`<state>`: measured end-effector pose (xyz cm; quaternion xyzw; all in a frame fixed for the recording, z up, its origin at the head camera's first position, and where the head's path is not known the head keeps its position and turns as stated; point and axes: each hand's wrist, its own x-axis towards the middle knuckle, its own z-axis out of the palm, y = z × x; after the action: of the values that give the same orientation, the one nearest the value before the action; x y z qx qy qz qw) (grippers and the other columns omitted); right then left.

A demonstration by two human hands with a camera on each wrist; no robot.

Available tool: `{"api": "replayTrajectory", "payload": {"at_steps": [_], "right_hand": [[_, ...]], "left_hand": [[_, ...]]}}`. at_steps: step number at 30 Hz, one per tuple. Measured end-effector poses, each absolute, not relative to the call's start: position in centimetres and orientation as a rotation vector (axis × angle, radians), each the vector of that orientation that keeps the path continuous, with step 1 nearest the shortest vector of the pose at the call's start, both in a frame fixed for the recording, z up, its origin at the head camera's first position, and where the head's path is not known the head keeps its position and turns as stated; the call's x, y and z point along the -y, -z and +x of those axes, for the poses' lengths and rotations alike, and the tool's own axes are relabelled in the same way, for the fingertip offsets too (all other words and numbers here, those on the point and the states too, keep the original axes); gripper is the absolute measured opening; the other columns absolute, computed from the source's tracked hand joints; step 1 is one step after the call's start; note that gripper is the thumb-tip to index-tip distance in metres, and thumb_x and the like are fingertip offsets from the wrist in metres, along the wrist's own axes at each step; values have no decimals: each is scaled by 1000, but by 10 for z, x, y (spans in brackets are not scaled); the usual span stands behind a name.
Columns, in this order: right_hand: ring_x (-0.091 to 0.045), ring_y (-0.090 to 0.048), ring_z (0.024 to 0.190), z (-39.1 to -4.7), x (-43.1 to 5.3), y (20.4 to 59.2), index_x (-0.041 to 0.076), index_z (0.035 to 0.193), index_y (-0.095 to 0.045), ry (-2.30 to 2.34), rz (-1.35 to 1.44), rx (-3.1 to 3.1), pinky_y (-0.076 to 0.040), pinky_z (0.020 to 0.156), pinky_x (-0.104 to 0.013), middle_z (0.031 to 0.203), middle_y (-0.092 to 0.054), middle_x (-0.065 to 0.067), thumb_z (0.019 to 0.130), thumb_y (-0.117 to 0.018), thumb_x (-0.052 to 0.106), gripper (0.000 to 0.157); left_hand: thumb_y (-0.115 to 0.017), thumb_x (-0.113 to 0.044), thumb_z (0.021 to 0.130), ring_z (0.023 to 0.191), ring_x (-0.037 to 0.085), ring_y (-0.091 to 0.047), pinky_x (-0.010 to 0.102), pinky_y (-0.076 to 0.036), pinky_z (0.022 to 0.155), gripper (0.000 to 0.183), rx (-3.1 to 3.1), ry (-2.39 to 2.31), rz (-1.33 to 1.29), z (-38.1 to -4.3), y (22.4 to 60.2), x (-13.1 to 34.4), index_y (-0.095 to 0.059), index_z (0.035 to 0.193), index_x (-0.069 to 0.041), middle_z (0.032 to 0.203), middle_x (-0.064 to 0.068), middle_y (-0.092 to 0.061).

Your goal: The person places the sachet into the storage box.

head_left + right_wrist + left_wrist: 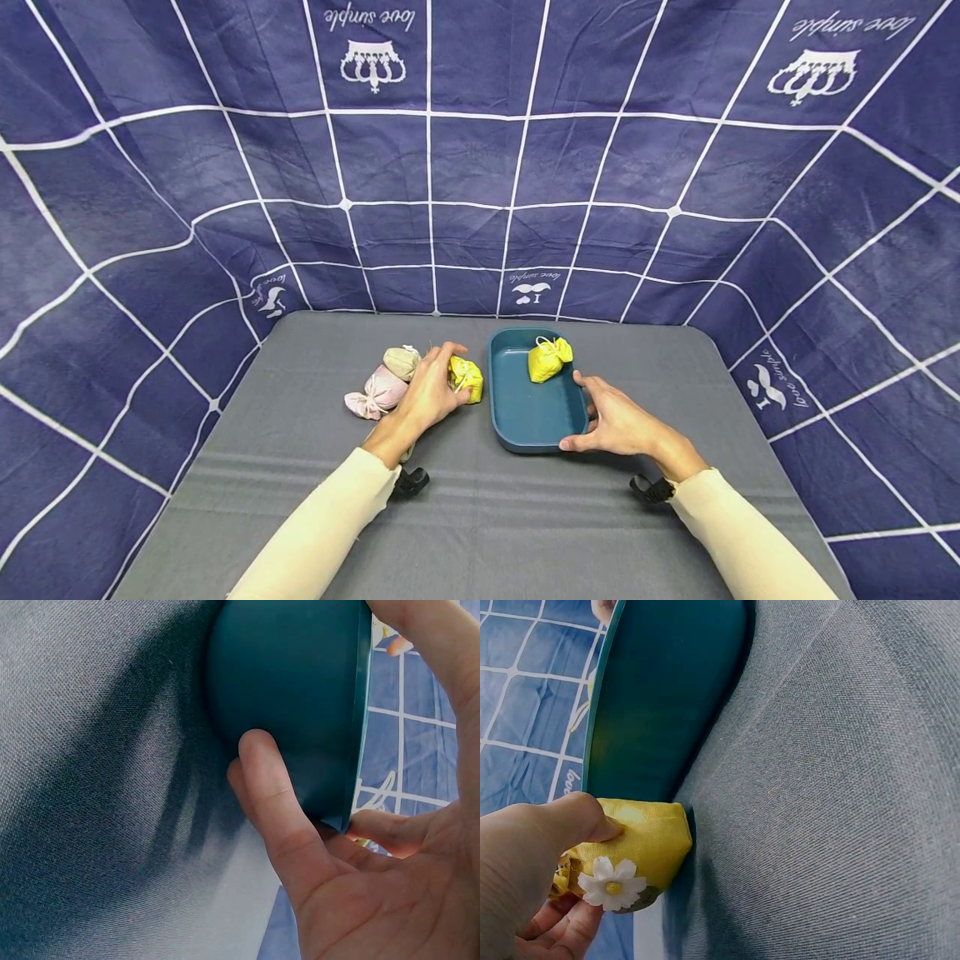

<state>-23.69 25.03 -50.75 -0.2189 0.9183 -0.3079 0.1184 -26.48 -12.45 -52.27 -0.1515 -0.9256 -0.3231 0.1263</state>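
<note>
My left hand (pixel 429 396) pinches a small yellow drawstring pouch (pixel 470 382) just left of a teal tray (pixel 527 421). In the left wrist view, this pouch (pixel 649 832) has a white daisy on it, and the thumb presses its side close to the tray's outer wall (pixel 667 697). Inside the tray, toward its back right, lies another yellow pouch (pixel 546 362) with a white cord. My right hand (pixel 618 419) holds the tray's right side; in the right wrist view its fingers (pixel 262 772) lie along the outer wall, with the thumb at the rim.
Left of my left hand lie a pink pouch (pixel 384 388) and a beige pouch (pixel 401 363), touching each other. Something pale shows partly beneath the left wrist. Grey cloth (pixel 510 525) covers the table, and a blue checked curtain (pixel 480 167) encloses its back and sides.
</note>
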Motion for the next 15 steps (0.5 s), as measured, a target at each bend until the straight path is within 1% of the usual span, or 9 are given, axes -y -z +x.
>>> {"api": "replayTrajectory", "payload": {"at_steps": [3, 5, 7, 9, 10, 11, 15], "right_hand": [[-17, -80, 101, -236, -251, 507, -8, 177, -31, 907, -634, -2675, -69, 90, -38, 155, -65, -34, 84, -104, 53, 133], [-18, -81, 102, -237, -250, 506, -8, 177, -31, 912, -638, -2670, -70, 92, -43, 150, -69, -35, 84, -104, 53, 133], [-19, -83, 103, -238, -250, 506, -8, 177, -30, 910, -650, -2670, -71, 94, -47, 146, -73, -35, 85, -103, 53, 133], [-21, -83, 105, -239, -250, 506, -9, 177, -30, 906, -657, -2670, -71, 96, -49, 145, -74, -34, 85, -103, 54, 133], [-21, -83, 105, -239, -250, 506, -9, 177, -30, 904, -659, -2672, -71, 97, -49, 144, -75, -34, 85, -103, 54, 133], [-21, -83, 104, -238, -250, 506, -9, 177, -30, 900, -659, -2674, -71, 96, -49, 143, -75, -33, 85, -103, 54, 133], [-21, -82, 105, -237, -251, 507, -8, 178, -30, 891, -656, -2684, -71, 96, -48, 142, -76, -32, 85, -103, 54, 133]], "left_hand": [[-98, -8, 80, 98, 29, -71, 48, -62, 91, 70, 2679, 964, -450, -264, 522, 125, -69, 144, -9, 114, 16, -77], [-97, -7, 81, 98, 29, -73, 47, -63, 91, 69, 2669, 983, -454, -264, 521, 126, -69, 143, -9, 112, 16, -77], [-96, -5, 81, 99, 31, -77, 47, -65, 92, 68, 2655, 1004, -461, -265, 522, 127, -69, 143, -8, 114, 18, -78], [-96, -4, 80, 99, 33, -80, 50, -68, 92, 67, 2623, 1027, -481, -265, 522, 129, -69, 141, -8, 116, 20, -79], [-95, -4, 79, 98, 34, -81, 50, -68, 91, 66, 2606, 1028, -492, -265, 522, 129, -69, 140, -7, 115, 21, -80], [-94, -5, 79, 96, 32, -82, 48, -68, 90, 65, 2571, 1030, -513, -267, 527, 131, -69, 139, -9, 114, 20, -80], [-94, -4, 78, 92, 31, -81, 47, -69, 86, 62, 2511, 1042, -539, -266, 528, 133, -70, 135, -7, 108, 19, -79]]}}
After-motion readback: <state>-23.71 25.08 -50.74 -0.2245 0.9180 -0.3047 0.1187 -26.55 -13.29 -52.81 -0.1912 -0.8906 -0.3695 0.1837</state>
